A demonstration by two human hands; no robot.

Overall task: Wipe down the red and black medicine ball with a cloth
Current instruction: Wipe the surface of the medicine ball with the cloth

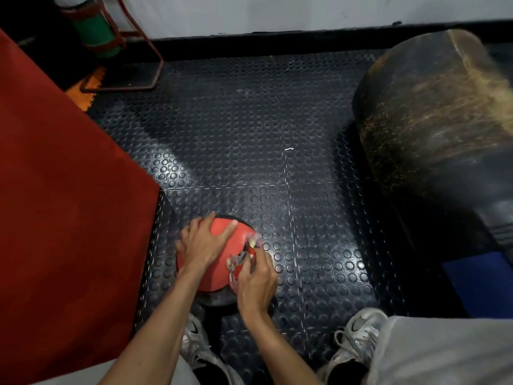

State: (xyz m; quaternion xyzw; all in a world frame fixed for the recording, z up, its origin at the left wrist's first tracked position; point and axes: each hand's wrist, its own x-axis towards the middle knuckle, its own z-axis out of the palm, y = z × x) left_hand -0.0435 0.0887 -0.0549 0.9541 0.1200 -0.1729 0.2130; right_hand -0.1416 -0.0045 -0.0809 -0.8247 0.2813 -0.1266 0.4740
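Observation:
The red and black medicine ball (pixel 219 276) sits on the studded black floor mat, just in front of my feet. My left hand (pixel 204 243) rests on its upper left side with the fingers spread over the red surface, steadying it. My right hand (pixel 256 279) grips a small patterned cloth (pixel 243 257) and presses it against the ball's right side. The cloth is bunched and partly hidden by my fingers. Only a sliver of the ball's dark part shows at the bottom.
A large red padded block (pixel 66 212) stands close on the left. A worn black punching bag (pixel 433 120) lies on the right, with a blue pad (pixel 480 284) beside it. A red metal frame (pixel 144 59) with a green cylinder stands at the back left, by the wall.

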